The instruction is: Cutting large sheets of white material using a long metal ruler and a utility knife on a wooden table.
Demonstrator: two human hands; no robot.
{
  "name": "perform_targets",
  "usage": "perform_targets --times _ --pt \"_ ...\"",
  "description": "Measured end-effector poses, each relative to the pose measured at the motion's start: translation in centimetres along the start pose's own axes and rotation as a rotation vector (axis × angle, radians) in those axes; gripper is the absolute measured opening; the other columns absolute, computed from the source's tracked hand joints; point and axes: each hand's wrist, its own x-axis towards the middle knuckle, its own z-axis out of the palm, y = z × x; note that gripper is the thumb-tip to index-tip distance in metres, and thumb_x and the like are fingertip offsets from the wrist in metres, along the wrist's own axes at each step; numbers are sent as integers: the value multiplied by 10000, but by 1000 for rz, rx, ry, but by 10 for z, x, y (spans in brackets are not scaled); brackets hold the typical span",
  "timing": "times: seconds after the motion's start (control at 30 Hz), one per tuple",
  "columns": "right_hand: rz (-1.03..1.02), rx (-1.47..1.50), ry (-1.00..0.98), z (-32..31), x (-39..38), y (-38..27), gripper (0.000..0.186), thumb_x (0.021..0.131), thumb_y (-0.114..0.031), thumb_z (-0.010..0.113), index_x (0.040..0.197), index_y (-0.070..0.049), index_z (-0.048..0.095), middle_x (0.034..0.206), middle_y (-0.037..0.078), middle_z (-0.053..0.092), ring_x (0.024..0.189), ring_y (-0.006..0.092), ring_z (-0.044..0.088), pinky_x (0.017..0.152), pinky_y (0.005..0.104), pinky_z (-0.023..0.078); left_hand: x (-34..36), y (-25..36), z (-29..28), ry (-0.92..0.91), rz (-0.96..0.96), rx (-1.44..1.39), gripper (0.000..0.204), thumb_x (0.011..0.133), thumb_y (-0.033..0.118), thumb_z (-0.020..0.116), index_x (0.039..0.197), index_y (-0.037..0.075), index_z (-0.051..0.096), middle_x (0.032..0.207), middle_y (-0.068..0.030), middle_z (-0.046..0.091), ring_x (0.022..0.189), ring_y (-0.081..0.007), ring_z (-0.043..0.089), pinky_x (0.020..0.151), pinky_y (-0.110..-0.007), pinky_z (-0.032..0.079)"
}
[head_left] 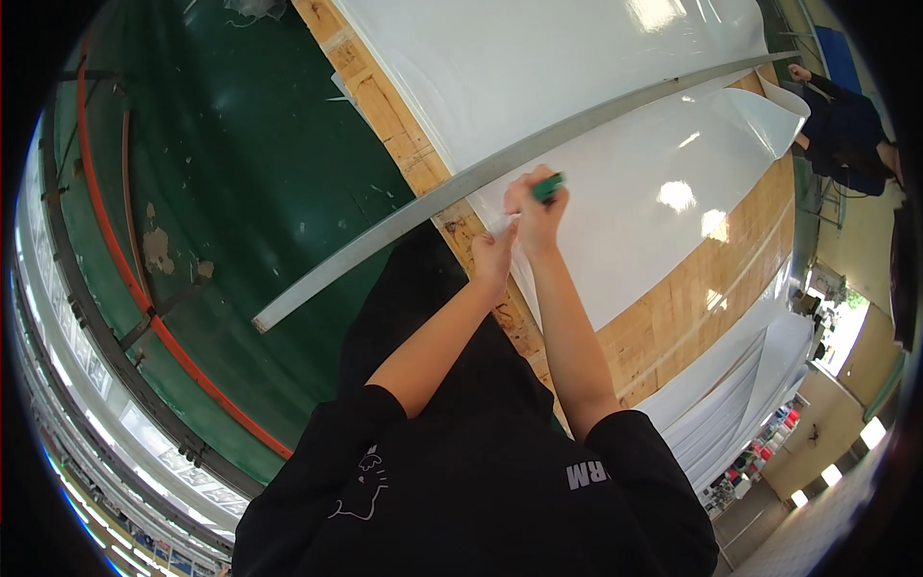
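My right hand [536, 216] is closed round a small green-handled tool [548, 188] over a glossy white sheet [615, 250] on a wooden worktable [702, 298]. My left hand [492, 258] is just below and left of it, fingers closed at the sheet's edge by the table's near side; what they pinch is hard to make out. A long grey metal bar [341, 264] lies across the sheets just beyond my hands and reaches out past the table's edge to the left.
A co-worker [841, 130] in dark clothing stands at the far right, one hand near the bar's far end. Another white sheet [558, 67] lies beyond the bar. A green floor [250, 163] with an orange rail [154, 317] is on the left; folded white material [721, 404] is at lower right.
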Motion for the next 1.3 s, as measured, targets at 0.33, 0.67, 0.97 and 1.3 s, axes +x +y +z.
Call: perform_targets --times 0.33,0.67,0.97,1.3 --pt "207 602 129 -27 12 5 223 743 -66 482 614 -124 309 456 49 355 412 161 329 458 335 333 -3 7 -1 -93 -59 60 202 852 201 692 906 9 660 837 -1 644 700 -62 561 613 -237 438" --pt "268 645 251 -17 6 2 206 718 -43 444 601 -121 293 442 50 337 400 158 305 453 328 337 -2 8 -3 -111 -52 77 181 878 182 653 954 18 651 869 -3 640 742 -63 558 643 -236 437" --pt "215 592 162 -9 -6 5 192 753 -108 440 626 -131 298 458 40 337 421 146 302 486 322 337 -2 -4 -5 -111 47 45 184 915 175 603 985 8 630 864 14 618 763 -47 523 668 -226 417" --pt "236 683 215 0 -15 6 174 756 -134 452 626 -122 337 457 32 325 428 143 291 496 316 334 -8 -20 -12 -87 67 150 182 947 193 556 852 39 579 780 46 569 648 -2 454 518 -210 332"
